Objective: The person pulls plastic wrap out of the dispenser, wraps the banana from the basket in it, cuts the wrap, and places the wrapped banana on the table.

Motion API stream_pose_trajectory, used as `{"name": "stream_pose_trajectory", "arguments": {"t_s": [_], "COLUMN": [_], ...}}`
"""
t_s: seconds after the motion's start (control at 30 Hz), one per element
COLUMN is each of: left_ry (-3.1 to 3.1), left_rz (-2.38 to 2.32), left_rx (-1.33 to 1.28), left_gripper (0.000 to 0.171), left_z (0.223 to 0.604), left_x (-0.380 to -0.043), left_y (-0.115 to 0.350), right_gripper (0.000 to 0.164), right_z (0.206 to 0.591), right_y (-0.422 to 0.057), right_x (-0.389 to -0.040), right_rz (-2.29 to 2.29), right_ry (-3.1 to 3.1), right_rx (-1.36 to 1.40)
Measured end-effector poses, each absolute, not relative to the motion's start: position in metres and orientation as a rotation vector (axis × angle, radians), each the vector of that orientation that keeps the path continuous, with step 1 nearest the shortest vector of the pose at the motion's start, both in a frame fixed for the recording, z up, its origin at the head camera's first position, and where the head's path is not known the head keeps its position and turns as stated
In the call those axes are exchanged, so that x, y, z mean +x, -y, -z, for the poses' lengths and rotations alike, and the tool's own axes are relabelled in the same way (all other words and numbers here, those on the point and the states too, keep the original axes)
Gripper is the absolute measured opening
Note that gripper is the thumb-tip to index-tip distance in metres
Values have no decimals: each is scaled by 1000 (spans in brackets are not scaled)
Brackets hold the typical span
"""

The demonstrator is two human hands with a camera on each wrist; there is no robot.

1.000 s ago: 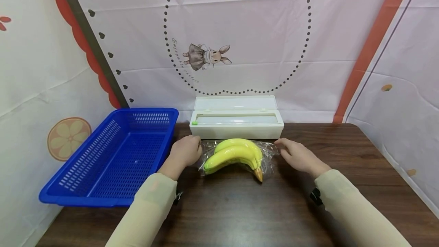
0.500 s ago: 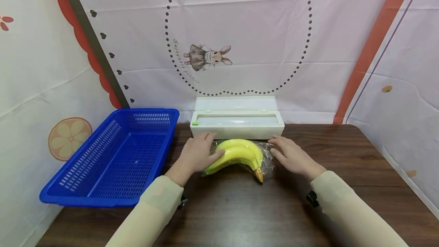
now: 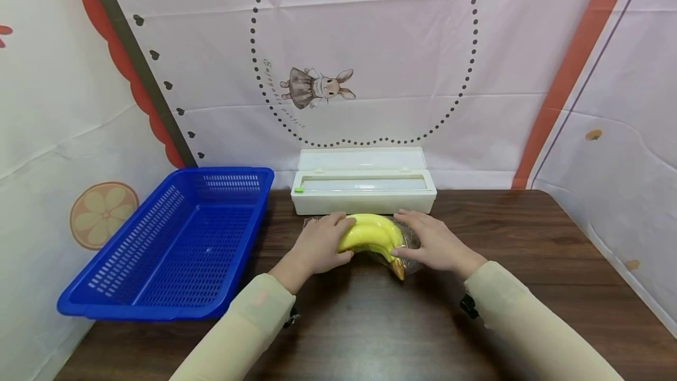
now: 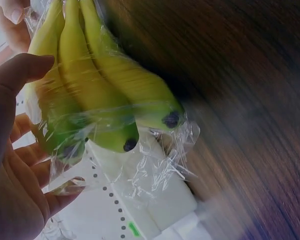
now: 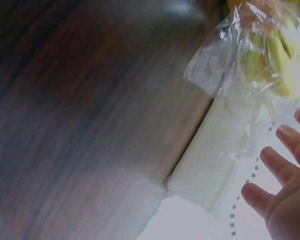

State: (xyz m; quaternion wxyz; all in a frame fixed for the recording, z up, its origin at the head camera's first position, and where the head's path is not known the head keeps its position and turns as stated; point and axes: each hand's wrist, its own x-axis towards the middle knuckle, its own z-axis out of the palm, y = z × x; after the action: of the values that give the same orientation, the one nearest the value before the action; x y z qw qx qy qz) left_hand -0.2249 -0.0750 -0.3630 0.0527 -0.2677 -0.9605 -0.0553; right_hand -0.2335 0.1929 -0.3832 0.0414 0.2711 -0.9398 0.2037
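A bunch of yellow bananas (image 3: 370, 234) in clear cling film lies on the brown table before the white film box. In the left wrist view the green banana tips (image 4: 110, 130) show through the film (image 4: 150, 170), whose loose edge sticks out past them. My left hand (image 3: 317, 244) flanks the left end, thumb on the near side, relaxed fingers (image 4: 27, 152) at the far side against the film. My right hand (image 3: 436, 241) is at the stem end, its thumb overlapping the stem in the head view. Its fingers (image 5: 277, 167) look spread and nearly straight in the right wrist view.
A white cling film box (image 3: 365, 201), lid raised and a green slider at its left, stands behind the bananas. The blue plastic basket (image 3: 248, 251) is at the left. A printed cloth (image 3: 402, 46) hangs behind the table (image 3: 370, 334).
Both hands have moved inward over the film, the left to the right and the right to the left, from its outer edges to the bananas' ends. The bananas have stayed put.
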Motion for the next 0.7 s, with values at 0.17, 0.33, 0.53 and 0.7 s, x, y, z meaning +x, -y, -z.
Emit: {"name": "stream_pose_trajectory", "arguments": {"t_s": [0.17,0.33,0.53,0.7], "left_ry": [2919,2909,2903,2897], "left_rz": [140,123,112,107], "left_rx": [-808,-803,-809,-818], "left_gripper": [64,62,60,59], "left_z": [365,366,365,364], "left_x": [-225,-227,-226,-226], "left_y": [73,71,70,70], "right_gripper": [85,83,80,78], "right_z": [383,384,387,387], "right_y": [-185,-181,-179,-177], "right_x": [-233,-233,-234,-234], "right_rz": [-615,-633,-621,-611], "right_ry": [2868,2898,2918,2916], "right_rx": [874,887,879,880]}}
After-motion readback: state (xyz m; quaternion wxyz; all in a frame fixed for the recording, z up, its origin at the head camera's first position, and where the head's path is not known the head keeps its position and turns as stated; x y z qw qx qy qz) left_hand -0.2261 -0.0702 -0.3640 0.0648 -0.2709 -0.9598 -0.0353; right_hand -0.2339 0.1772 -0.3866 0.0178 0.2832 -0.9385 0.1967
